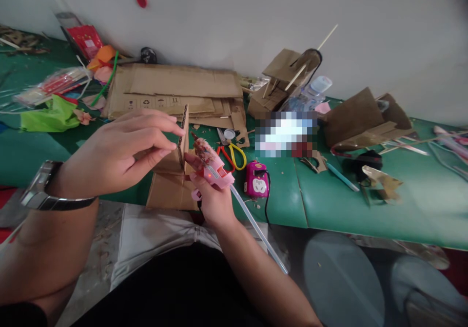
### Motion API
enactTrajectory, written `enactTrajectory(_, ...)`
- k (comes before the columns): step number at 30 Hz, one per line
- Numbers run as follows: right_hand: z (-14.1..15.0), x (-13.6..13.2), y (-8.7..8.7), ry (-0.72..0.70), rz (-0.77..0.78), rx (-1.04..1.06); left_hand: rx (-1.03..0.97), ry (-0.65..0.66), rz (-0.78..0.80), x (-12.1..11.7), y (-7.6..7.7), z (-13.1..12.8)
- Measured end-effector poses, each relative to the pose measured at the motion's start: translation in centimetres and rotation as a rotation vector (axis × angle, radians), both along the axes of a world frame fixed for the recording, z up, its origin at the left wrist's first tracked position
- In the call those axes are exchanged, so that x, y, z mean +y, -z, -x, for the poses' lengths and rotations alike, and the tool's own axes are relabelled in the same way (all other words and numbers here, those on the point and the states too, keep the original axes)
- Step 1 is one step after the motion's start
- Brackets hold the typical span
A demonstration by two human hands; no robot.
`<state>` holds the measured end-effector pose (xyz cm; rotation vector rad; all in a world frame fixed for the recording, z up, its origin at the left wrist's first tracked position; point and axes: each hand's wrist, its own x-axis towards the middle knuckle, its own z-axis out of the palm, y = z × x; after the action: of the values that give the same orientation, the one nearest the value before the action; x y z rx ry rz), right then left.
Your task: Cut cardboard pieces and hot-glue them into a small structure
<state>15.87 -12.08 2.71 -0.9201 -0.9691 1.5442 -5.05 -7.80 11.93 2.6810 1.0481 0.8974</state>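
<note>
My right hand [215, 200] is wrapped round a pink hot glue gun [214, 163]. Its tip points up and left, an orange light shows on its side, and a long clear glue stick [259, 229] sticks out of its back. Just left of the nozzle, a narrow cardboard piece [185, 132] stands upright with its corrugated edge showing. My left hand [127, 146] has its fingers stretched out, the fingertips at the left side of that piece. Below lies a folded cardboard base [170, 193], partly hidden by my hands.
Scissors [237, 156] with red and yellow handles lie beyond the glue gun. A magenta power socket [257, 180] with a black cord stands to the right. Stacked cardboard sheets [175, 81] rest by the wall. Cardboard models [353, 115] stand farther right; stools [341, 278] are below the green table [285, 200].
</note>
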Motion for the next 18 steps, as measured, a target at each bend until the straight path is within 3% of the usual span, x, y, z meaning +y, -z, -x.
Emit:
enactTrajectory(7, -0.7, 0.2, -0.1, -0.013, 0.023, 0.003, -0.002, 0.022, -0.003, -0.1, 0.0, 0.0)
enactTrajectory(11, -2.0, 0.0, 0.8, 0.038, 0.107, -0.039, 0.001, 0.013, 0.012, -0.1, 0.0, -0.1)
enactTrajectory(18, -4.7, -2.3, 1.7, -0.025, 0.157, -0.201, 0.039, 0.008, -0.019, -0.5, -0.3, 0.1)
